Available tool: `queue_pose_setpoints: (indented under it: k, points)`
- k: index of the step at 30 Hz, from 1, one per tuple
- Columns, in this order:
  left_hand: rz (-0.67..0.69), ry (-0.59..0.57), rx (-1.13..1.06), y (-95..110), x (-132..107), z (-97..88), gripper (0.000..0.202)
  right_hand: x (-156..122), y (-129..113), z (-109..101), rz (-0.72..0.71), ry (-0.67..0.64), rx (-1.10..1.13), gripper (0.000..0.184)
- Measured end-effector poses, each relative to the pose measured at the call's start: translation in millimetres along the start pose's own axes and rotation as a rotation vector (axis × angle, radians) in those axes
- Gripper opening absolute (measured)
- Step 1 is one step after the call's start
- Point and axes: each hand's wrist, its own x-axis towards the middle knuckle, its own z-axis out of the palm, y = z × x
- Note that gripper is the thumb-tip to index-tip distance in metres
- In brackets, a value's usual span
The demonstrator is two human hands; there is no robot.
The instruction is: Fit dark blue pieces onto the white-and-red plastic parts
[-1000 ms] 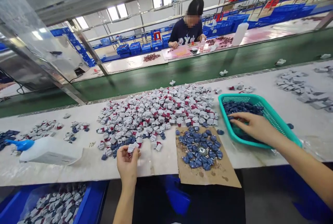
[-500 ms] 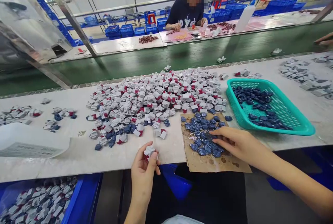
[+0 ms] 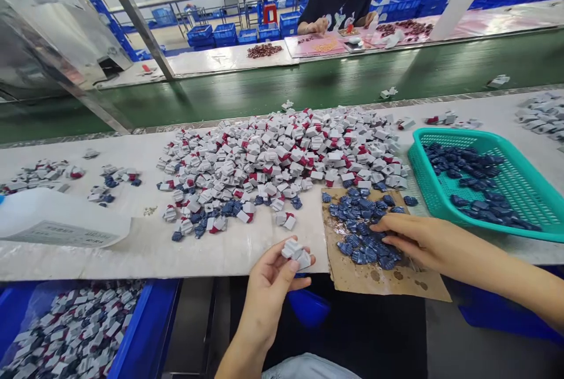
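Note:
Between the thumb and fingers of my left hand (image 3: 275,276) is a small light-grey plastic part (image 3: 296,252), just above the table's front edge. My right hand (image 3: 418,238) reaches into the dark blue plastic pieces (image 3: 363,214) spread on a stained cardboard sheet (image 3: 348,282). Its thumb and index finger close at one of these pieces; whether they grip it is hidden. Behind both hands lies a large heap of grey, dark-red and blue parts (image 3: 273,156). A teal basket (image 3: 529,173) holding more dark blue pieces stands to the right of the cardboard.
A white bottle (image 3: 61,217) lies on the left of the table near small groups of parts. Below it, a blue bin (image 3: 145,314) holds many parts. Beyond the table runs a green conveyor belt (image 3: 238,88), with a person (image 3: 337,3) working across it.
The view has shifted, moving the scene. My left hand has turned, showing more of the grey part. My right hand stays at the blue pieces.

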Motion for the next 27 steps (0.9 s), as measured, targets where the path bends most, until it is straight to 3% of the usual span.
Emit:
queue_pose_setpoints:
  k: [3, 5, 8, 10, 13, 20, 24, 27]
  points:
    - [-0.061, -0.041, -0.098, 4, 2, 7.5, 0.047, 5, -14, -7, 0.010, 0.097, 0.066, 0.037]
    - [-0.061, -0.050, -0.149, 6, 2, 11.3, 0.041, 8, -37, -8, 0.020, 0.257, 0.098, 0.040]
    - [-0.034, -0.037, -0.192, 7, 0, 16.0, 0.038, 14, -79, -5, -0.021, 0.431, 0.172, 0.030]
    - [-0.016, -0.042, -0.181, 6, -2, 18.0, 0.039, 18, -101, 1, -0.077, 0.466, 0.238, 0.021]
    - [0.026, -0.084, -0.146, 5, -4, 18.6, 0.038, 24, -115, 9, -0.159, 0.408, 0.313, 0.014]
    - [0.100, -0.133, -0.133, 4, -7, 15.5, 0.032, 22, -110, 16, -0.165, 0.297, 0.379, 0.013]
    - [0.139, -0.158, -0.024, 2, -7, 9.7, 0.029, 20, -110, 11, -0.217, 0.210, 0.366, 0.015]
    - [0.190, -0.201, 0.126, 2, -9, 5.4, 0.026, 23, -111, 2, -0.246, 0.065, 0.380, 0.016]
